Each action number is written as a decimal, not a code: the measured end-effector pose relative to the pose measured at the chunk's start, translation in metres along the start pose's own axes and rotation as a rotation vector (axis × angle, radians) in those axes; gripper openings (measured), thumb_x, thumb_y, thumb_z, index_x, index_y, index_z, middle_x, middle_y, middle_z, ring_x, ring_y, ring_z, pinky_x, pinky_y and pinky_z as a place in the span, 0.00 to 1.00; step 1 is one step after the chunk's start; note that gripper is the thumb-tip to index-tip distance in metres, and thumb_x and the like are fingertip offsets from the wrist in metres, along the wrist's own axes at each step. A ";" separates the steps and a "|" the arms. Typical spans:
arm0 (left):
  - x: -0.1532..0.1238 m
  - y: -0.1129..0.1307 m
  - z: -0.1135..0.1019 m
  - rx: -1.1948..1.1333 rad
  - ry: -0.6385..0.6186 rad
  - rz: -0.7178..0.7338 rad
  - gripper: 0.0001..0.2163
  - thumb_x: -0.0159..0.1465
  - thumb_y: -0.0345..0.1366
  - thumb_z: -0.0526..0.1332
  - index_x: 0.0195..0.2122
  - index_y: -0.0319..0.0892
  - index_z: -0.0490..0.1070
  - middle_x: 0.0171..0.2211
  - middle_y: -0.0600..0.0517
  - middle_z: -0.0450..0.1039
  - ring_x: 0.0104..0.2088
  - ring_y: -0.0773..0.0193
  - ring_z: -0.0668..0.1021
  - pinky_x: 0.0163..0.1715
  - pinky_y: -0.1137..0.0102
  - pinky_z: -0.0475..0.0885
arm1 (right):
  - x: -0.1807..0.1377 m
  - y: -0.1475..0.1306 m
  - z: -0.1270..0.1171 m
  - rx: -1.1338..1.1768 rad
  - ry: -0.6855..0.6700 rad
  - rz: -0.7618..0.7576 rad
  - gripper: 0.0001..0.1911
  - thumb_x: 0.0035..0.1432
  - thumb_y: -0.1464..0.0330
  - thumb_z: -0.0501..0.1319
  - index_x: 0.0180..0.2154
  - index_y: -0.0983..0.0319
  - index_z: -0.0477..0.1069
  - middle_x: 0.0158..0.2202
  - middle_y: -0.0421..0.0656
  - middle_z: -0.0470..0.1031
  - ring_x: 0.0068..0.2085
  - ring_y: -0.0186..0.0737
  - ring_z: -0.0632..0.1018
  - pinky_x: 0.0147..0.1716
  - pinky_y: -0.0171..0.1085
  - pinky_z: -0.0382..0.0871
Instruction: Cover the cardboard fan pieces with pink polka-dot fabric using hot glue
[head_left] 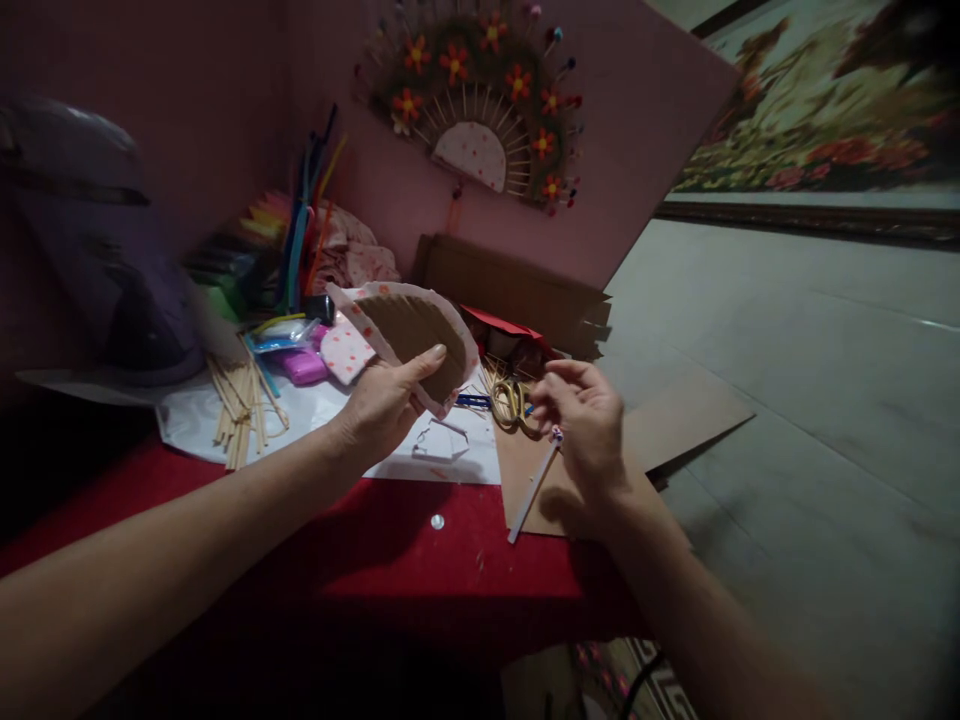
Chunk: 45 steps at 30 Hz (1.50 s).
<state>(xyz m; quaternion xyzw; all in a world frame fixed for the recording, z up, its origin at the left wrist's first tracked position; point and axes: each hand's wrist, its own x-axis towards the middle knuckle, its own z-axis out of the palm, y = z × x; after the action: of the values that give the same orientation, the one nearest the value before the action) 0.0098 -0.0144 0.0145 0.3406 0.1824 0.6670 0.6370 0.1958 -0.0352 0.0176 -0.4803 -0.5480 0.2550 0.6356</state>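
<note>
My left hand point(386, 400) grips a fan-shaped cardboard piece point(412, 330) edged with pink dotted paper, holding it tilted above the table with the thumb on its brown face. My right hand point(585, 420) hovers to the right of it with fingers curled, above a sheet of brown cardboard point(675, 420). A thin white stick with a small bead at its top point(534, 488) lies just under that hand; whether the fingers hold it is unclear. Yellow-handled scissors point(512, 402) lie between my hands.
A red cloth point(390, 550) covers the table. Wooden sticks point(240, 405), pipe cleaners point(304, 230), pink clay point(304, 367), a dotted paper cut-out point(345, 352) and white paper point(450, 450) lie behind. A finished flowered fan point(480, 110) hangs on the pink board. Grey floor point(810, 400) is at right.
</note>
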 end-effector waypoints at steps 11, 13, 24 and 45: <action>-0.001 0.000 0.002 0.037 0.039 -0.070 0.15 0.54 0.25 0.65 0.44 0.39 0.73 0.41 0.46 0.77 0.41 0.58 0.77 0.42 0.63 0.73 | 0.021 0.023 -0.104 -1.290 -0.572 0.106 0.13 0.54 0.65 0.55 0.40 0.63 0.70 0.36 0.49 0.75 0.36 0.44 0.74 0.30 0.36 0.61; -0.001 0.001 0.002 0.042 0.022 -0.076 0.13 0.54 0.26 0.65 0.42 0.39 0.74 0.42 0.45 0.76 0.41 0.57 0.77 0.40 0.63 0.73 | 0.016 0.030 -0.100 -1.383 -0.538 0.071 0.15 0.54 0.68 0.54 0.43 0.64 0.69 0.39 0.51 0.75 0.37 0.45 0.73 0.30 0.36 0.59; -0.004 0.002 0.002 0.030 0.031 -0.127 0.16 0.53 0.27 0.66 0.44 0.41 0.73 0.40 0.48 0.76 0.36 0.60 0.77 0.33 0.65 0.74 | 0.003 0.035 -0.097 -1.102 -0.093 0.041 0.10 0.48 0.69 0.58 0.35 0.63 0.72 0.27 0.45 0.74 0.27 0.39 0.70 0.25 0.35 0.58; -0.014 -0.003 0.001 0.007 -0.220 -0.405 0.11 0.58 0.29 0.63 0.43 0.38 0.72 0.38 0.44 0.77 0.35 0.60 0.78 0.33 0.68 0.73 | -0.075 -0.051 -0.036 -0.206 -0.570 0.336 0.16 0.59 0.57 0.56 0.27 0.62 0.64 0.14 0.33 0.57 0.15 0.27 0.56 0.13 0.31 0.45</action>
<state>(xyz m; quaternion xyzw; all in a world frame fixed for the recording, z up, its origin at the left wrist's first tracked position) 0.0124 -0.0283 0.0099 0.3698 0.1789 0.4840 0.7727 0.1989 -0.1312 0.0311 -0.5350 -0.6397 0.4232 0.3542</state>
